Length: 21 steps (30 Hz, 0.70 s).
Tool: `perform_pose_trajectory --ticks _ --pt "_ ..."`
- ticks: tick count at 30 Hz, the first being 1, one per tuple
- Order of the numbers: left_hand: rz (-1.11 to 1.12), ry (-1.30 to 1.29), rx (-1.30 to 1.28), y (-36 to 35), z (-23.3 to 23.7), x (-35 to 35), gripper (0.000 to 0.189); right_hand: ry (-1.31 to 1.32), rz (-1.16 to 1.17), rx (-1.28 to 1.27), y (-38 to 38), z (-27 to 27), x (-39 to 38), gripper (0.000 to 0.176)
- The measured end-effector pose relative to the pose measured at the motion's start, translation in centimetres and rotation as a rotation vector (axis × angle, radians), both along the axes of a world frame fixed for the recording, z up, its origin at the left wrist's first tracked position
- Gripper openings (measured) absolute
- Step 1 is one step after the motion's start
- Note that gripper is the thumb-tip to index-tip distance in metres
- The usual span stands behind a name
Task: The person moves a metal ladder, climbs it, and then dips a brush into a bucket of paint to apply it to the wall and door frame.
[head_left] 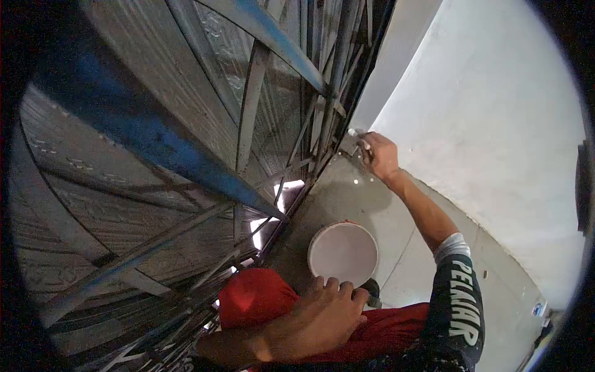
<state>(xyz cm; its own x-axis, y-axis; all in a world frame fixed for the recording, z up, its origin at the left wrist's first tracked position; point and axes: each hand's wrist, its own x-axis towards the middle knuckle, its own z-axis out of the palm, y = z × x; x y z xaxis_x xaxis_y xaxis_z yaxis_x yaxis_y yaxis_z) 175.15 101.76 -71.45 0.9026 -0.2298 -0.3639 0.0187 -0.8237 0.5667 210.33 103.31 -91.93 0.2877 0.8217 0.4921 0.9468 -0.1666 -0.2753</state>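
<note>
My right hand [381,154] reaches out to the foot of the white wall, with its fingers closed round a small tool with a white tip [353,132]. What kind of tool it is cannot be made out, as the fingers cover most of it. My left hand [328,316] lies palm down over my red-trousered leg, its fingers slightly apart and bent at the ends, and it holds nothing. In front of that hand stands a round bucket [343,251] with a pale, whitish inside; how full it is cannot be told.
A folding metal shutter [248,105] with blue and grey crossed bars fills the left side. The white wall [496,111] rises on the right. Grey floor tiles [403,235] carry white spots near my right hand. A small scrap [538,308] lies at lower right.
</note>
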Motion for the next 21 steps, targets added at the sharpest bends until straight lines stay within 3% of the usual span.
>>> perform_pose_trajectory --ticks 3,5,9,11,14,17,21 --pt "-0.004 0.006 0.001 -0.2 -0.2 -0.1 0.045 -0.014 -0.002 0.154 -0.7 3.3 -1.4 0.021" --pt "0.017 -0.012 -0.007 -0.3 -0.4 -0.2 0.045 0.064 -0.023 0.112 -0.9 3.1 -1.7 0.021" --pt "0.017 -0.002 0.006 -0.4 -0.3 -0.1 0.045 0.216 -0.067 -0.015 -1.1 0.3 -2.2 0.018" --pt "0.025 -0.019 -0.011 -0.1 -0.1 -0.2 0.044 0.167 -0.104 -0.040 -0.7 -2.3 -1.9 0.016" --pt "0.031 -0.033 -0.017 0.0 -0.1 0.0 0.043 0.186 -0.081 -0.078 0.4 -5.4 -1.1 0.026" --pt "0.031 -0.040 0.002 -0.1 -0.4 0.0 0.041 0.187 -0.108 -0.015 0.8 -6.0 -0.6 0.017" --pt "0.014 -0.047 0.004 -0.2 -0.1 0.0 0.041 0.128 -0.128 -0.083 0.2 -3.6 -0.4 0.017"
